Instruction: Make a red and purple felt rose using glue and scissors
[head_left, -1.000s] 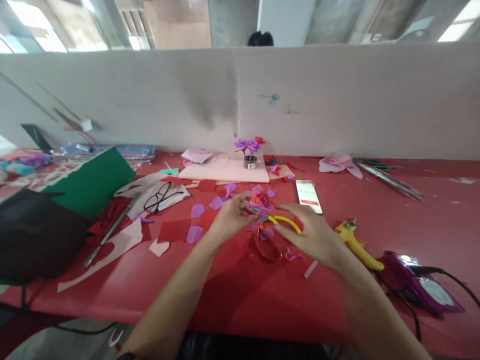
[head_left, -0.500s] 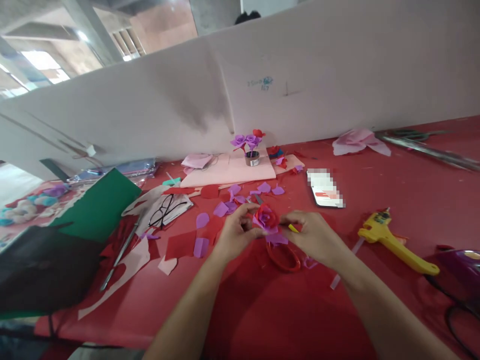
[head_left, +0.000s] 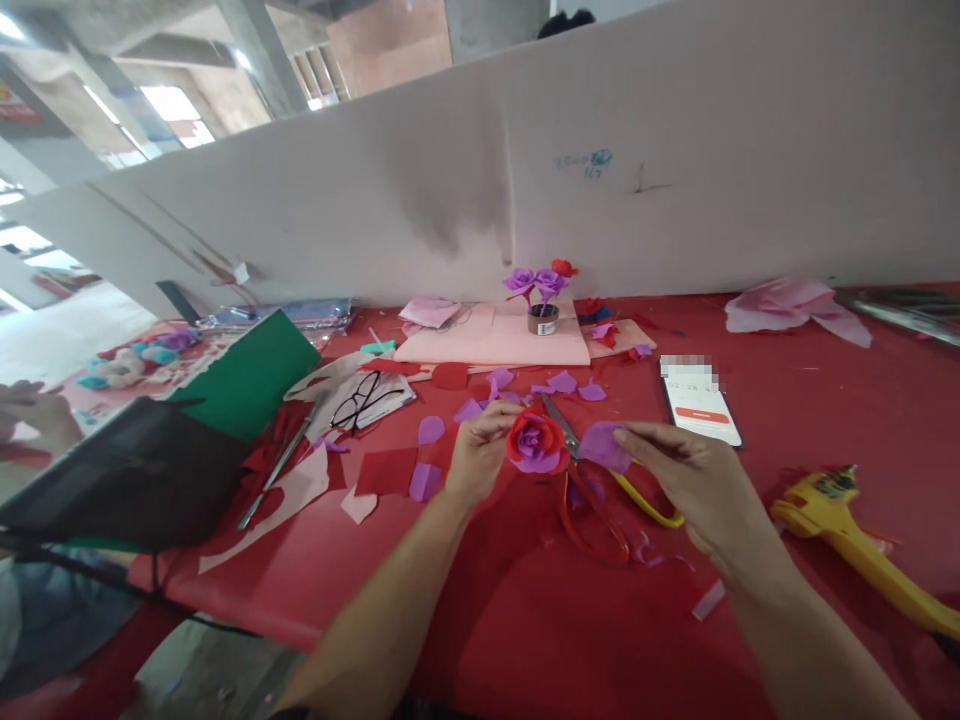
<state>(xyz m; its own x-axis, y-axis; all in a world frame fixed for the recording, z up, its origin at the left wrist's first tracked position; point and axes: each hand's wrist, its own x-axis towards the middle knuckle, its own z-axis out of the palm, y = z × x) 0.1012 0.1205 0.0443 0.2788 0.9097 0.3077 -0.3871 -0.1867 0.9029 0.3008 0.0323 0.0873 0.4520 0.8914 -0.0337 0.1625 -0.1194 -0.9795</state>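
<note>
My left hand (head_left: 484,450) is closed on a paper flower (head_left: 535,442) with purple inner petals and red outer ones, its face turned up toward me. Between the thumb and fingers of my right hand (head_left: 686,470) is a loose purple petal (head_left: 604,446), held apart from the flower on its right. Scissors with one red and one yellow handle (head_left: 592,515) lie on the red table beneath, partly covered by the petal and flower. Several loose purple petals (head_left: 562,383) are scattered just beyond my hands, and a red sheet piece (head_left: 385,471) rests to the left.
A yellow glue gun (head_left: 847,520) lies at right, near a phone (head_left: 699,402). At the back a small pot (head_left: 543,320) of paper flowers stands on pink sheets (head_left: 480,345). Glasses (head_left: 365,402), a black bag (head_left: 112,475) and another person's hand (head_left: 37,418) are at left.
My right hand has drawn away to the right from the flower with the purple petal, uncovering more of the scissors. The view has shifted, so the scene sits differently in the frame.
</note>
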